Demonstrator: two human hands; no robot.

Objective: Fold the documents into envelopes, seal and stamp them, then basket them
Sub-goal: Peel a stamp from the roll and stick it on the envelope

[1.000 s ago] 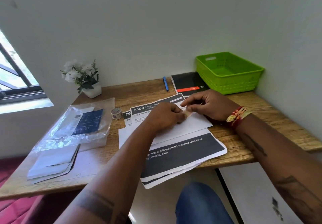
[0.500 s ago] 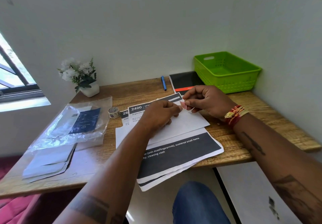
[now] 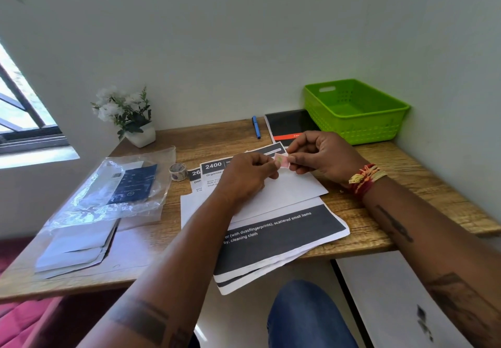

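stamping step — left hand (image 3: 248,175) and right hand (image 3: 322,155) both pinch the small pink paper stamp (image 3: 282,160) just above the white paper envelope (image 3: 284,196) on the tabletop — next: press it onto a corner.

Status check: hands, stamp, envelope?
Both hands, left and right, pinch small pink stamp. White paper envelope flat beneath, unstamped. Nothing in the way.

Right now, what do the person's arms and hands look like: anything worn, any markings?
Both forearms are bare, with no sleeves in view. The right hand has a bundle of red and yellow threads tied round the wrist, and dark tattoos run along that forearm. The left hand wears nothing; its forearm carries a dark band tattoo. No rings or gloves show.
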